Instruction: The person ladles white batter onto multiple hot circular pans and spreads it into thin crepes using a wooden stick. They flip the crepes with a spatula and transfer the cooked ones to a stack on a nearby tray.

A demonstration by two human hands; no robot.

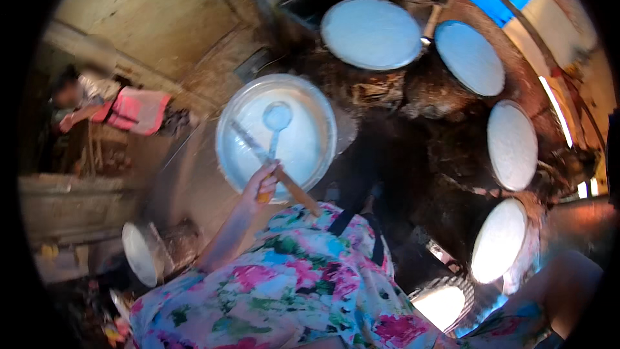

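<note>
My left hand (pixel 263 183) is closed around the handle of a ladle (pixel 277 130) and a long flat wooden stick (pixel 296 192) crossing it. The ladle's round bowl lies over the pale liquid in a wide metal basin (pixel 329 100). The stick's far end also reaches over the basin, and its near end points at my flowered clothing. At the lower right, part of my bent right arm (pixel 571 284) shows; the right hand is outside the picture.
Several round pale-topped pans, including a large one (pixel 371 33) and another (pixel 512 145), curve around dark sooty hearths on the right. A tilted metal pot (pixel 143 252) stands lower left. A seated person in a pink garment (pixel 139 110) is at the left.
</note>
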